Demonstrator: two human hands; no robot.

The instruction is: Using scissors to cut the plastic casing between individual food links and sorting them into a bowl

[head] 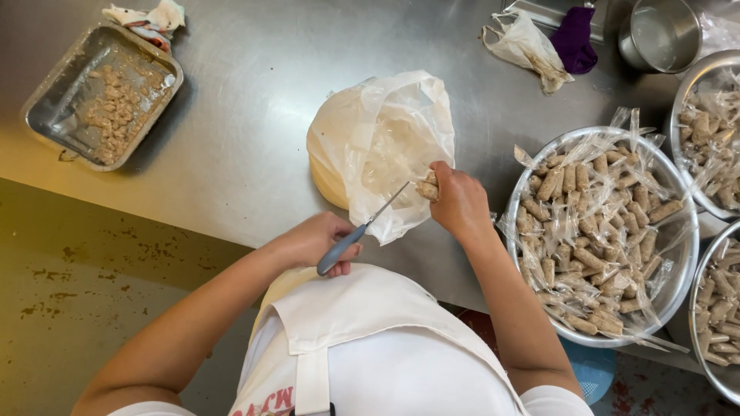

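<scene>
Left hand (317, 240): closed around grey knife (362, 229) handle, blade tip just beside the roll | Right hand (459, 202): fingers pinching brown food roll (427, 187) against plastic bag (385, 142) | Steel bowl (518, 202) of wrapped rolls right of right hand

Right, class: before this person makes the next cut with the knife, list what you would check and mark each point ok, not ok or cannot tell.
1. Left hand has a firm grip on the grey-handled knife: ok.
2. Right hand holds the small brown wrapped roll: ok.
3. Blade tip meets the roll: ok.
4. Right fingers clear of the blade edge: cannot tell.
5. Crumpled white plastic bag clear of the cutting spot: not ok, it lies under the blade.
6. Large round steel bowl of wrapped rolls within reach: ok.
</scene>
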